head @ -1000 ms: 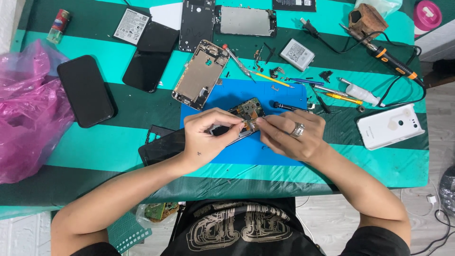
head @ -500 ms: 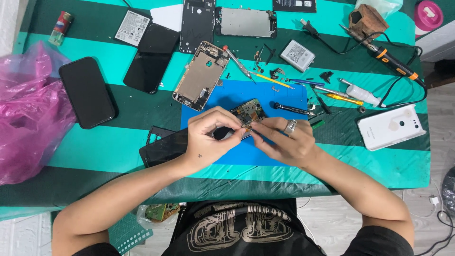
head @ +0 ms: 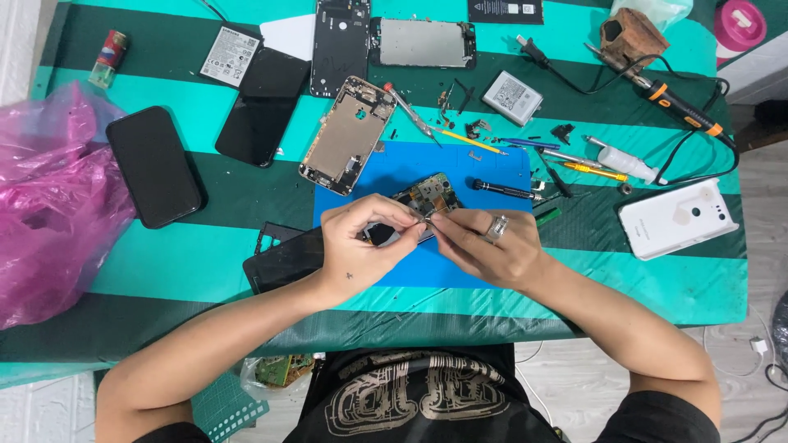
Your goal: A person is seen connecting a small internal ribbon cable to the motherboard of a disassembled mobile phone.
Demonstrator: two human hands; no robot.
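Left hand [head: 361, 246] grip clamped on a small dark phone part [head: 379, 234], thumb and fingers curled round it. Right hand [head: 492, 246], ring on one finger, grip pinched together at the tip of the same part; a thin metal piece may sit between the fingertips, too small to tell. Both hands meet over the blue work mat [head: 410, 168], near its middle, w/ the phone circuit board [head: 427, 195] just beyond the fingers, touching or nearly so.

Rel. to the mat: black screwdriver [head: 505, 191] lies on its right side, tip toward the mat's right edge. Bare phone mid-frame [head: 349, 135] overlaps the upper left corner. Black phone frame [head: 283, 258] sticks out from under the left hand, past the mat's left edge. Loose screws, tweezers [head: 410, 111] and bits crowd the far edge. White phone back cover [head: 677, 217] well apart to the right, near the counter [head: 164, 254] edge. Pink plastic bag [head: 57, 205] far left. Open room: bare striped cloth left of the mat, between it and the black phone [head: 154, 166], and the mat's near strip under the wrists.
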